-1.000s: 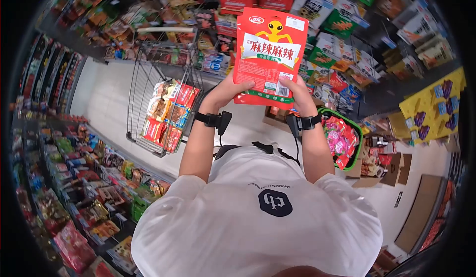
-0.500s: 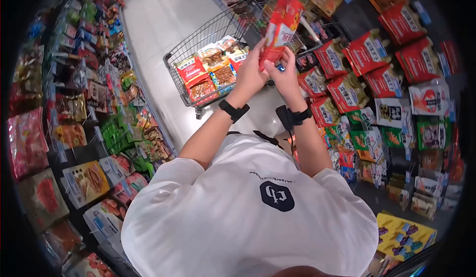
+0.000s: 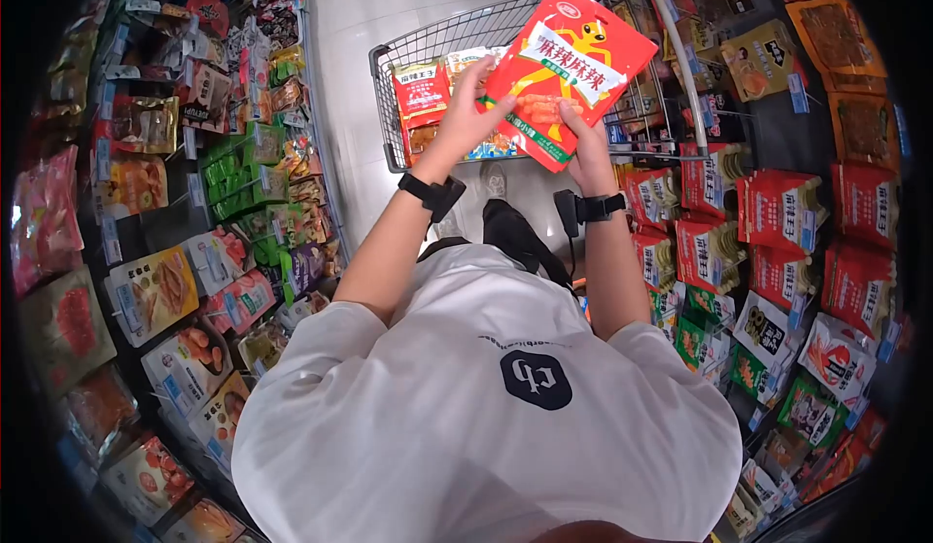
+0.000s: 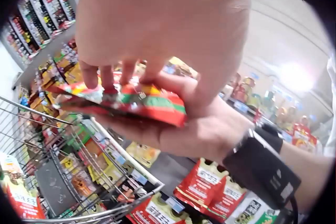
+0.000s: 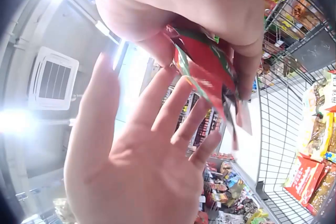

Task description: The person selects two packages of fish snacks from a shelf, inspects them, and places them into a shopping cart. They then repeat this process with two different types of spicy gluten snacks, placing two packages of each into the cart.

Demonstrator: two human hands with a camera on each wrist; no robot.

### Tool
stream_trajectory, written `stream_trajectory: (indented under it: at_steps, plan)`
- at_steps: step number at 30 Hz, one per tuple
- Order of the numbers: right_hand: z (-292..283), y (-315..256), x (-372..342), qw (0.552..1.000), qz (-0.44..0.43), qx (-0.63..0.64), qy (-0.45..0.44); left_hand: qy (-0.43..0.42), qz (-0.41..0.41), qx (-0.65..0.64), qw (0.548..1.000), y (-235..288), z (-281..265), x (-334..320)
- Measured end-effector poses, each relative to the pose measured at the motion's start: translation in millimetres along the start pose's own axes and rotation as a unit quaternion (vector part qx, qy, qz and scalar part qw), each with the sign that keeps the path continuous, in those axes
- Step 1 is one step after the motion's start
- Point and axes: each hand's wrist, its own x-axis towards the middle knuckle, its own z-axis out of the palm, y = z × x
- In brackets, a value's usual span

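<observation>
A red snack packet (image 3: pixel 559 62) with a yellow cartoon figure lies tilted, printed front towards the head camera. The right hand (image 3: pixel 588 149) grips its lower right part, thumb across the front; the right wrist view shows this hand (image 5: pixel 194 3) round the packet (image 5: pixel 205 66). The left hand (image 3: pixel 468 110) is at the packet's lower left edge, thumb near it. In the right wrist view the left palm (image 5: pixel 149 171) faces the camera with fingers extended and spread. Its fingers lie over the packet (image 4: pixel 157 103) in the left wrist view; whether they touch it is unclear.
Beyond the hands stands a wire shopping cart (image 3: pixel 381 105) holding several snack packets (image 3: pixel 421 91), its handle (image 3: pixel 680 62) at the right. Hanging packets fill shelves on the left (image 3: pixel 151 290) and right (image 3: pixel 777 214). Pale floor (image 3: pixel 355 18) runs between them.
The packet has turned over from its back to its printed front. The left fingers, on the packet before, have spread at its edge. The head view has swung round, with the cart now straight ahead.
</observation>
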Motion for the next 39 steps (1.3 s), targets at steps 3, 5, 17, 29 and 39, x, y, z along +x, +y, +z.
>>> stream_trajectory:
  at_steps: [3, 5, 17, 29, 39]
  plan:
    - [-8.0, 6.4, 36.0, 0.994, 0.003, -0.089, -0.067, 0.013, -0.122, 0.006, 0.992, -39.4, -18.7, 34.7]
    - [-10.5, 10.9, 63.4, 0.989, 0.065, -0.085, -0.102, -0.034, -0.199, -0.106, 0.974, -50.4, -24.2, 50.2]
    - [-148.8, 198.6, 234.2, 0.877, 0.226, -0.406, -0.119, 0.061, -0.441, -0.02, 0.895, -275.9, 23.7, 72.5]
    - [-217.8, 278.7, 228.1, 0.683, 0.331, -0.647, -0.074, 0.022, -0.542, 0.12, 0.832, -454.1, 52.3, 11.3]
    - [-227.5, 237.9, 245.0, 0.707, 0.335, -0.612, -0.112, -0.176, -0.587, 0.176, 0.77, -340.2, 10.3, 31.3]
